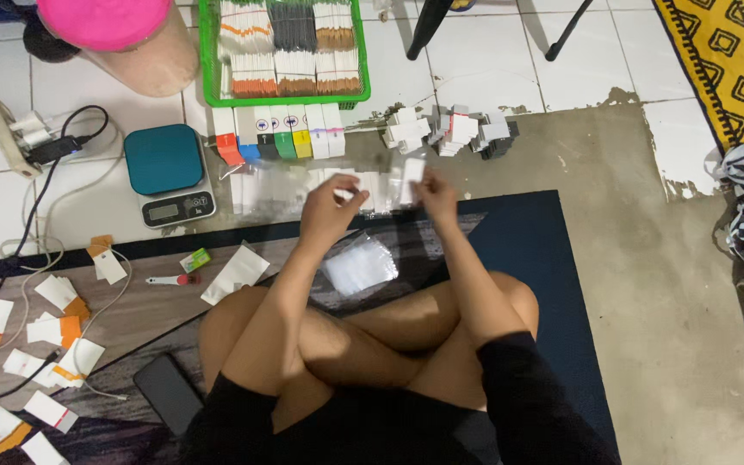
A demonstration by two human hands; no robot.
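White floor tiles give way to bare grey cement where we sit cross-legged on a dark blue mat (527,232). Our right hand (435,194) pinches a small white paper packet (412,176) between thumb and fingers, raised in front of our knees; our left hand (331,207) is curled just beside it, fingertips closed on something pale that we cannot make out. Below the hands a stack of clear plastic sleeves (359,265) lies on the mat. Farther ahead stand a green plastic basket (208,60) of packets and a teal-topped digital scale (168,174).
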